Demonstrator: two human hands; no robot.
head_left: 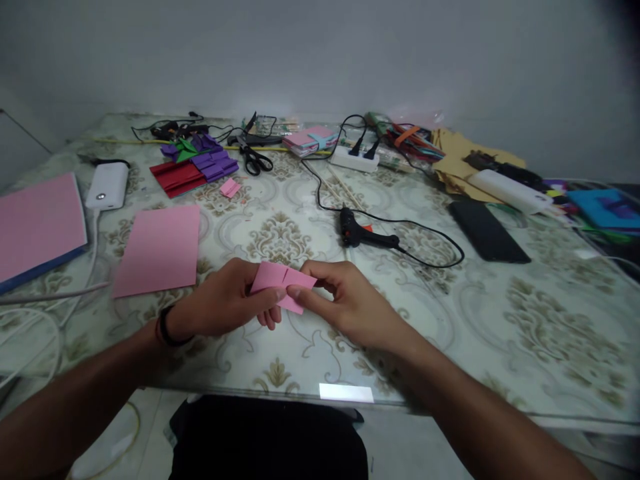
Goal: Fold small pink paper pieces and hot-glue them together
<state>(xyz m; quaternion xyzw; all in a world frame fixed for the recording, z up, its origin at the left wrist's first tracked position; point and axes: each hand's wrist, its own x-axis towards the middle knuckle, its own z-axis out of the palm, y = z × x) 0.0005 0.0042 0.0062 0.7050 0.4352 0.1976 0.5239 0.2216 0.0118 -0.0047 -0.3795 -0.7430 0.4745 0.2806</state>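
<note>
A small folded piece of pink paper [273, 275] is held in both hands above the near middle of the table. My left hand [227, 297] pinches its left side, thumb on top and fingers underneath. From the right, my right hand [345, 300] grips the other side between thumb and forefinger. The two thumbs nearly meet at the paper's middle, where a dark slit or crease shows. What lies under the paper is hidden. A larger pink sheet [159, 250] rests flat to the left of my left hand.
Beyond my hands lie a black glue gun [367, 233] with a looping cord, scissors [253, 159] and folded red paper [177, 177]. A white power bank [107, 185] and a pink paper stack [40, 223] are at left. A black phone [487, 231] and a power strip [355, 159] sit rightward.
</note>
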